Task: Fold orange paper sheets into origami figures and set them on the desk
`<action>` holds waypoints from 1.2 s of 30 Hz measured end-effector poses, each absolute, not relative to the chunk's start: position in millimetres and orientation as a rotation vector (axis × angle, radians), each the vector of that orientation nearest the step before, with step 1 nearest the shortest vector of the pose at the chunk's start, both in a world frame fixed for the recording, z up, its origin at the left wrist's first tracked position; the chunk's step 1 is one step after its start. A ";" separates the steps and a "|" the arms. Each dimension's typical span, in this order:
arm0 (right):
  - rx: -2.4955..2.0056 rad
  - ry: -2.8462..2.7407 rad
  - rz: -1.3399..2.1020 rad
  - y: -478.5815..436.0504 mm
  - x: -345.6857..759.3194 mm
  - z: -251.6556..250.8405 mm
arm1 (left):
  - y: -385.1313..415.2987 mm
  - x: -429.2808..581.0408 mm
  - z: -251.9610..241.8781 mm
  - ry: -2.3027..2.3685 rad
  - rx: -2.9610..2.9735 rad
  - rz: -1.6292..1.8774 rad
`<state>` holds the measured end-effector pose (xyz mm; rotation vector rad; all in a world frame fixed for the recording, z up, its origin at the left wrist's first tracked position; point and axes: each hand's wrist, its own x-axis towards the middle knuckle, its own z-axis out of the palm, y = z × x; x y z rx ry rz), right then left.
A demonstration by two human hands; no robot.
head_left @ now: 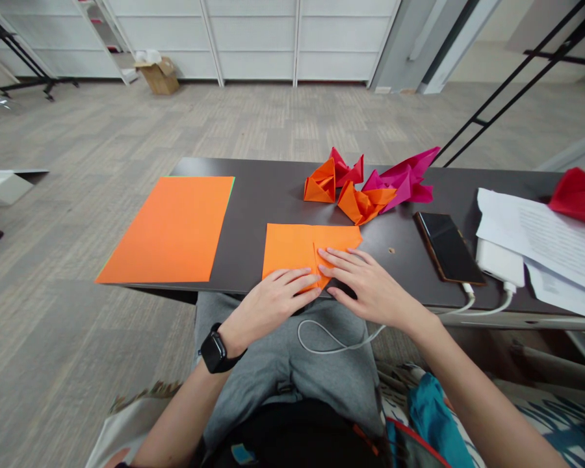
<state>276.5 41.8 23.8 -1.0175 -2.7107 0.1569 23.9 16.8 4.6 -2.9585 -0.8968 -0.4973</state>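
A partly folded sheet of orange paper [288, 246] lies flat at the front edge of the dark table. Its right corners are folded in, and a vertical crease line runs down its middle. My left hand [283, 296] rests over the lower left part of the paper, fingers stretched out and lying flat. From the right, my right hand [365, 279] presses its spread fingertips on the folded right part, with the thumb lower down near the table edge. Neither hand grasps anything. Parts of the paper's lower edge are hidden under the fingers.
A stack of orange paper [175, 227] lies at the table's left end. Folded orange paper figures [363, 203] and a magenta one [404, 179] stand behind the work. To the right are a phone [449, 247], a white power bank [500, 263], a cable [341, 350] and printed sheets [541, 234].
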 end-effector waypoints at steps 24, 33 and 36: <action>-1.016 -2.731 0.170 42.2 277.3 24.6 | 10.9 39.2 6.5 -1.008 -3.004 -0.616; -1.054 -2.761 0.212 39.0 278.6 20.7 | 8.8 40.1 2.7 -1.009 -2.996 -0.606; -1.078 -2.801 0.244 43.8 287.6 18.4 | 7.6 40.3 4.3 -1.028 -3.012 -0.582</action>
